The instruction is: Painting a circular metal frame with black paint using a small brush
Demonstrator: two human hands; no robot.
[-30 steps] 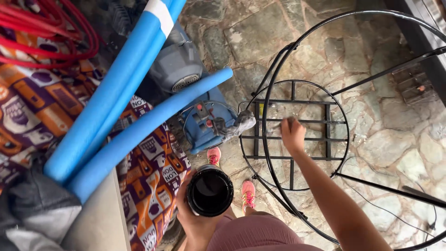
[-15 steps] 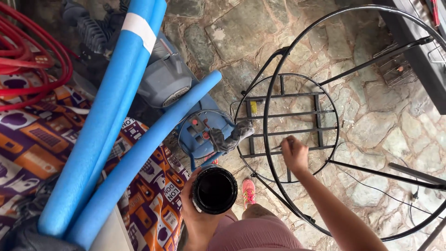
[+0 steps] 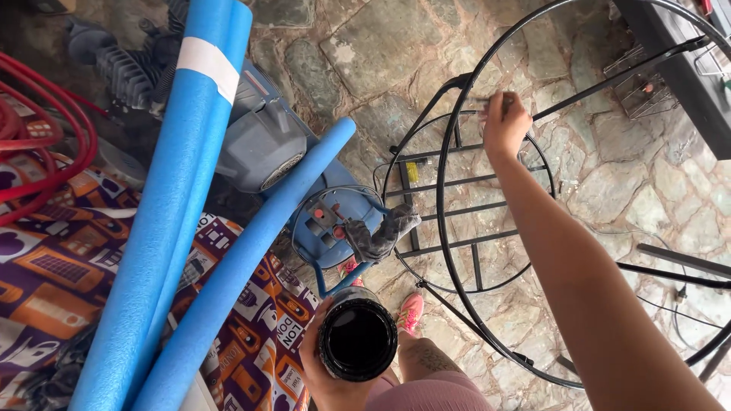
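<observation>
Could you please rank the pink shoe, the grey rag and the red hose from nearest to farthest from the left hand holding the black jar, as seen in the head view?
From the left hand:
1. Pink shoe, just to its right, beside the black jar.
2. Grey rag, above it, draped on the blue machine.
3. Red hose, far off at the upper left.

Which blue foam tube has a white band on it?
The long foam tube on the far left; a white band wraps its upper end. The others are plain blue.
</observation>
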